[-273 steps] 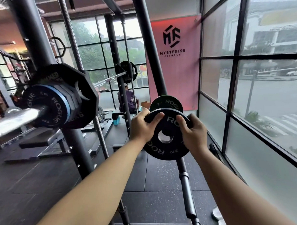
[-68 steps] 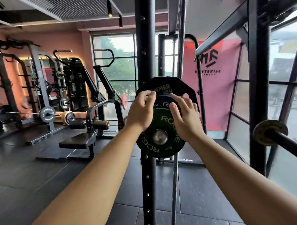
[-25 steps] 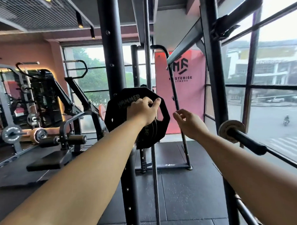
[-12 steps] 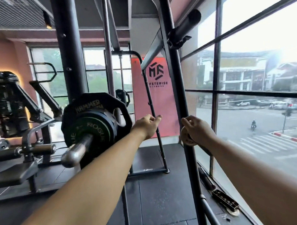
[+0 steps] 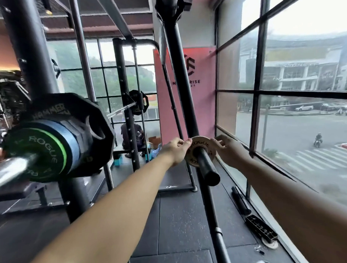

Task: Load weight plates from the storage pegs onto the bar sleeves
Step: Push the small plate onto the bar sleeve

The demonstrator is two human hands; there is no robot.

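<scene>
Small plate (image 5: 202, 142): thin disc, pale tan face, "ROGUE" in dark letters along the top rim and more lettering along the bottom, partly hidden. It sits on the black peg (image 5: 207, 169), threaded at the inner end, close to the rack upright (image 5: 182, 82). Whether it touches the upright cannot be told from this angle. The peg's blunt free end points toward the camera, bare.

Left hand (image 5: 175, 150): at the plate's left rim, left of the peg, thumb and curled fingers pinching the edge. Right hand (image 5: 226, 150): at the right rim, right of the peg, same narrow pinch with fingertips on the edge. Both arms extended.

Far left of the peg: bar sleeve (image 5: 8, 170), chrome and already loaded. Outermost is a black plate with a green stripe (image 5: 40, 152), "ROGUE" in white. Behind it are blue plates (image 5: 70, 139), count unclear. Behind those is a large black many-sided plate (image 5: 86, 112) marked "HAMMER".

Right of the peg: window (image 5: 287, 115).
</scene>
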